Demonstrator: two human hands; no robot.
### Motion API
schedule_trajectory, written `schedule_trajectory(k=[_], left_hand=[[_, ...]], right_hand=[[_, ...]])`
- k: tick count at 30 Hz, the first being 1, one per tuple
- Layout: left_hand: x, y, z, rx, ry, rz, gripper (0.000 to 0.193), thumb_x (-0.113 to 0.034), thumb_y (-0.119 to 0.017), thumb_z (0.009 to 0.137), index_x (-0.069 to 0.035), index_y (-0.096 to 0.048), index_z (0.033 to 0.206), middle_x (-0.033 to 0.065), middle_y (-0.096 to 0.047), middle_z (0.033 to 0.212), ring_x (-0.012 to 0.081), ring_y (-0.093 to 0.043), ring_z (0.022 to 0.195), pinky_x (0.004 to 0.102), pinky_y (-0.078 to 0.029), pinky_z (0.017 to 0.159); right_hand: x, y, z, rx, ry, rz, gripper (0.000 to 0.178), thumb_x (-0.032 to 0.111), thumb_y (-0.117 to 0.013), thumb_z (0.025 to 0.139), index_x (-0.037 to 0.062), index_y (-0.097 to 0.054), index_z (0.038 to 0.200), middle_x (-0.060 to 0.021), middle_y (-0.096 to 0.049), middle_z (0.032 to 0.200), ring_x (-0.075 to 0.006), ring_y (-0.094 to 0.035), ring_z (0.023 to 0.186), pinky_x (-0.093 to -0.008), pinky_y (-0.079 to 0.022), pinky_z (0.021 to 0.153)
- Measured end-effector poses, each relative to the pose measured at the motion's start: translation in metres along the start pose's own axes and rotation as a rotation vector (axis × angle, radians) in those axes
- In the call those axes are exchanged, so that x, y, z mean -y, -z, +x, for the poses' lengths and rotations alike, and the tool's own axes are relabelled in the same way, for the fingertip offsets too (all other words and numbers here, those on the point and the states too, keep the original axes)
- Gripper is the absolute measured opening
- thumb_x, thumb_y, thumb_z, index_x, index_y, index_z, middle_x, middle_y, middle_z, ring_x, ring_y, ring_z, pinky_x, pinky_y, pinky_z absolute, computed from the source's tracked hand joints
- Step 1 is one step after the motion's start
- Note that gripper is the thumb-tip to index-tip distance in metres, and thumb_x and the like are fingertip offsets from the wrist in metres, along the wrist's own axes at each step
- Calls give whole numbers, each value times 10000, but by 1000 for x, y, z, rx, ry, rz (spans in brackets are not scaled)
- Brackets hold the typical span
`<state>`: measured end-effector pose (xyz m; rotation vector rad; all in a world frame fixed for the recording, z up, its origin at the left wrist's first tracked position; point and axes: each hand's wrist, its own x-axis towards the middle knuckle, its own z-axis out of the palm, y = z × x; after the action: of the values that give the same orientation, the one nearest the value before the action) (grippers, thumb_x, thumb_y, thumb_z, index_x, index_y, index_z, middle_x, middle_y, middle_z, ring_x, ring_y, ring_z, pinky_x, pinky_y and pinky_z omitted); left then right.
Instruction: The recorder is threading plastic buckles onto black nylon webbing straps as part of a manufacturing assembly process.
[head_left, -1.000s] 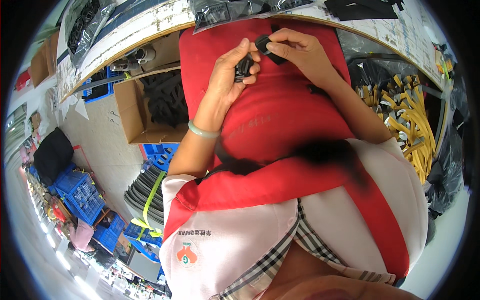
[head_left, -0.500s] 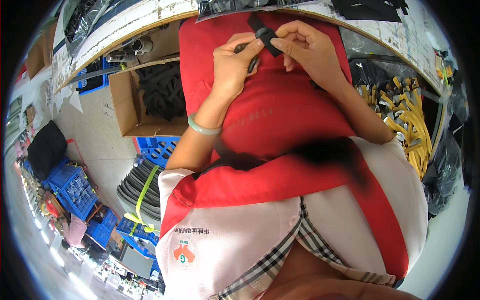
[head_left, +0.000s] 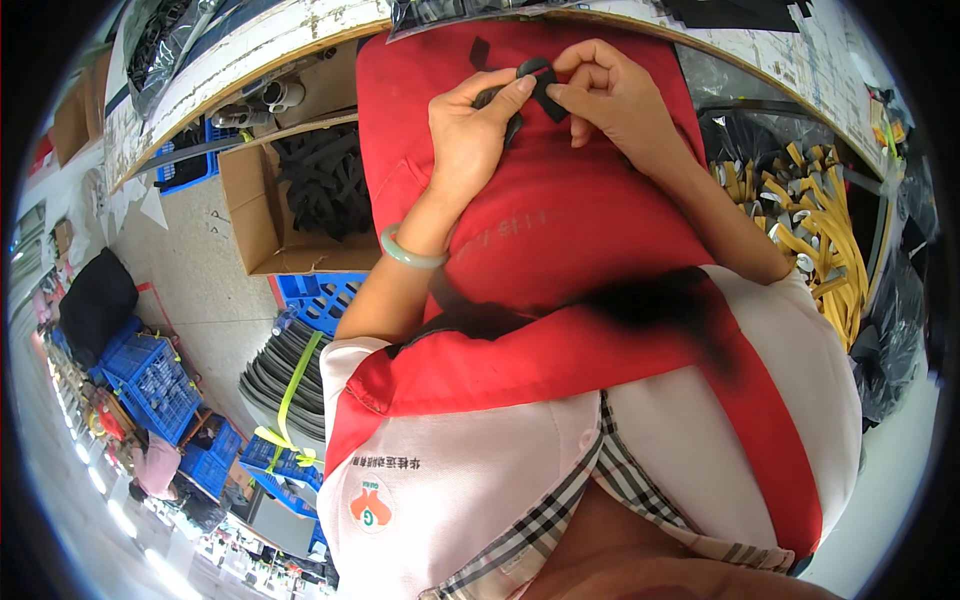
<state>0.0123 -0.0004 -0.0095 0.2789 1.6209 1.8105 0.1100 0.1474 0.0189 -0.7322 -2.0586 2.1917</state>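
Observation:
Both of my hands are over the red apron (head_left: 560, 200), close together near the table edge. A short black strap (head_left: 550, 98) runs between them, curled into a small loop. One loose end of black strap shows past my left fingertips. My left hand (head_left: 468, 130) pinches the strap between thumb and forefinger. A dark, curved tool (head_left: 514, 130) sits in the same hand, mostly hidden by the palm, so its kind is unclear. My right hand (head_left: 615, 100) is closed in a pinch on the strap's other part, with the remaining fingers curled.
A worn white table edge (head_left: 240, 75) curves across the far side. At left stand a cardboard box (head_left: 250, 215) of black straps, a bundle of dark strips (head_left: 275, 380) and blue crates (head_left: 155, 385). Yellow straps (head_left: 825, 230) hang at right. Farther left is a person in pink (head_left: 157, 465).
The black strap has gone from a flatter, straighter piece to a curled loop, its free end now farther left. Both hands stay in nearly the same place.

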Motion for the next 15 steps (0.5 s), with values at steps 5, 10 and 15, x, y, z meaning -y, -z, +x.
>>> schedule_trajectory(k=[5, 10, 15], left_hand=[[-1, 0, 1, -17, -94, -28, 132, -64, -709, 842, -18, -717, 965, -63, -573, 715, 6, -417, 587, 171, -322, 499], [1, 1, 1, -36, -57, -69, 132, -48, -709, 833, -14, -717, 960, -39, -603, 753, 19, -470, 627, 173, -365, 537], [2, 7, 4, 35, -394, 197, 172, -31, -711, 826, 15, -701, 992, -12, -633, 849, 58, -542, 771, 159, -408, 685]], right_hand=[[4, -7, 0, -14, -43, 65, 377, 87, -641, 871, 28, -495, 1213, 4, -537, 677, -74, -556, 559, -221, -483, 504], [4, -10, -1, 29, -89, 94, 402, 83, -636, 875, 31, -488, 1246, 10, -534, 694, -84, -563, 562, -227, -515, 535], [0, -13, 9, -18, -90, 294, 340, 153, -621, 904, 18, -512, 1197, -4, -561, 748, -97, -595, 615, -233, -538, 569]])
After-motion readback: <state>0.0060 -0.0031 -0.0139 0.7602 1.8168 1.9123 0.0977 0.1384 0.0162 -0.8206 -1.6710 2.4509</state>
